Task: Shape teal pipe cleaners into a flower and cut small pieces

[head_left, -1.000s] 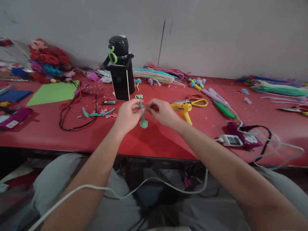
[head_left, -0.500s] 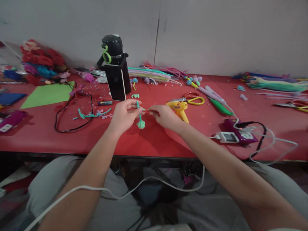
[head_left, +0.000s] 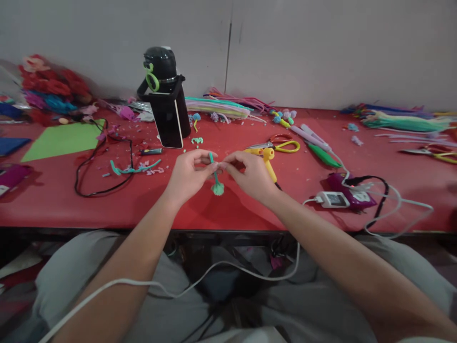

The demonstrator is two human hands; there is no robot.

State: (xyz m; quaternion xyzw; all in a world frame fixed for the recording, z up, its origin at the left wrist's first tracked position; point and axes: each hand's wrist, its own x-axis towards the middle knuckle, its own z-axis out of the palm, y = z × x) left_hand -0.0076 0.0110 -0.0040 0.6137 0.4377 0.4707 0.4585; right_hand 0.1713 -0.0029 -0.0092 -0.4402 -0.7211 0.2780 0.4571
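My left hand [head_left: 191, 174] is closed in a pinch on the stem of a green pipe-cleaner piece [head_left: 217, 189]. Its fuzzy, rounded head hangs downward, and the stem's top sticks up between the fingers. From the other side my right hand [head_left: 252, 172] is closed too, thumb and forefinger pinching at the stem's side, against the left fingertips. The fingertips cover the exact spot they grip. Just behind the right hand lies a yellow glue gun [head_left: 268, 162], partly hidden by it.
Scissors [head_left: 282, 144] lie behind the glue gun. A black bottle [head_left: 162, 66] with a phone [head_left: 166, 124] against it stands at back left. Bundled pipe cleaners [head_left: 400, 120] lie at right. A purple power bank [head_left: 357, 195] with cables sits front right; a black cable [head_left: 80, 188] loops at left.
My right hand has come in to meet the left fingertips, closing on the stem's side where a short green end showed before. The view has shifted slightly.
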